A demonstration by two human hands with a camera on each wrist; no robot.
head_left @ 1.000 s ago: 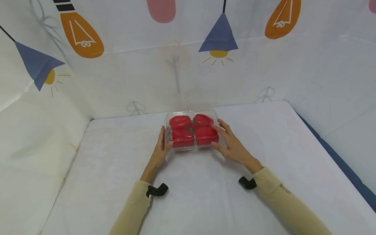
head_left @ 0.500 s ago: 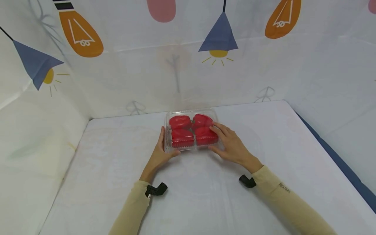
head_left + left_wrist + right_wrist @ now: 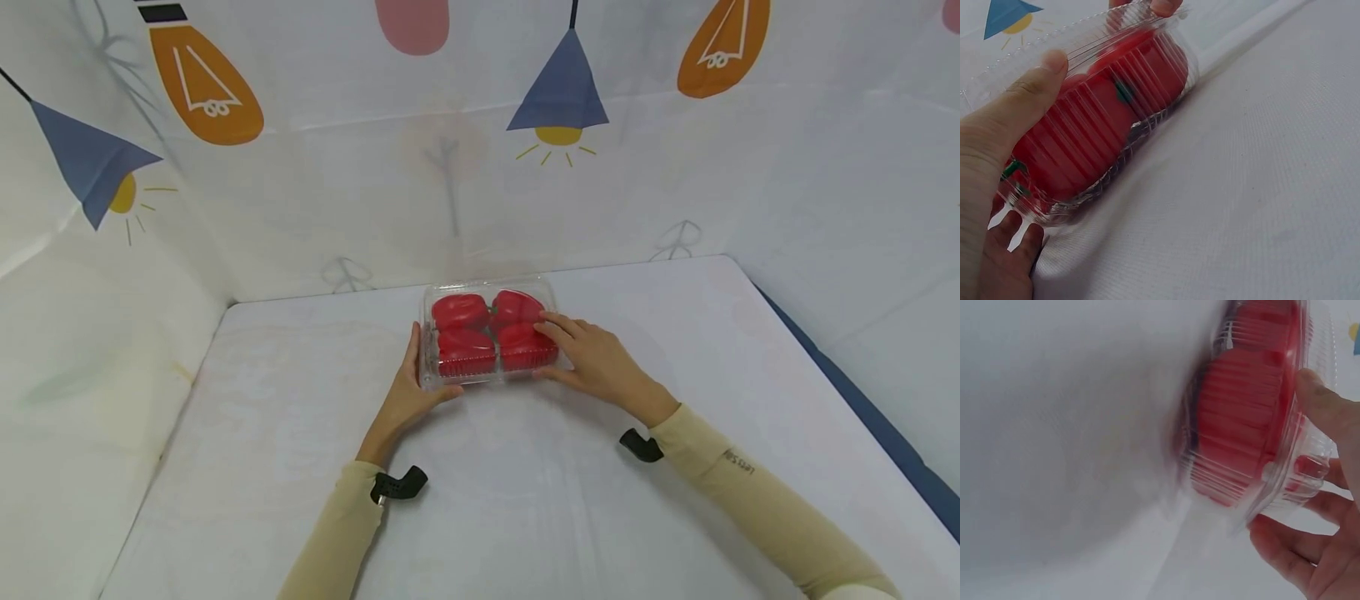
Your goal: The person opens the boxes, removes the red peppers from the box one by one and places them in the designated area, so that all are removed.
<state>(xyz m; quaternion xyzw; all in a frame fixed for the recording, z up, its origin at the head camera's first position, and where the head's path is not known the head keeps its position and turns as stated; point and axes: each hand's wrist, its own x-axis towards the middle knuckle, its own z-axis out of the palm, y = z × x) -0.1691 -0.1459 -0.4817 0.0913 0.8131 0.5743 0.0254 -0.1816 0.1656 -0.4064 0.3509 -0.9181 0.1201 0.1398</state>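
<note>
A clear plastic clamshell box (image 3: pixel 497 379) sits on the white tabletop near its back edge, lid down. Several red bell peppers (image 3: pixel 459 312) with green stems show through it. My left hand (image 3: pixel 406 392) grips the box's near left corner, thumb along the front rim and fingers at the left side; the left wrist view has that thumb (image 3: pixel 1035 84) on the rim. At the right end, my right hand (image 3: pixel 600 364) holds the box with its thumb at the front rim and fingers over the lid. In the right wrist view the right thumb (image 3: pixel 1322 403) presses the rim seam.
The white-covered tabletop (image 3: pixel 300 358) meets a white fabric backdrop (image 3: pixel 337 183) printed with lamps and bulbs just behind the box. A dark blue strip (image 3: pixel 847 392) runs along the table's right edge. Black wrist-camera mounts (image 3: pixel 402 483) stick out from the sleeves.
My left thumb has slid from the box's left side round to its front. My right fingers have moved in over the lid, and the right forearm has swung outward. The box has stayed put.
</note>
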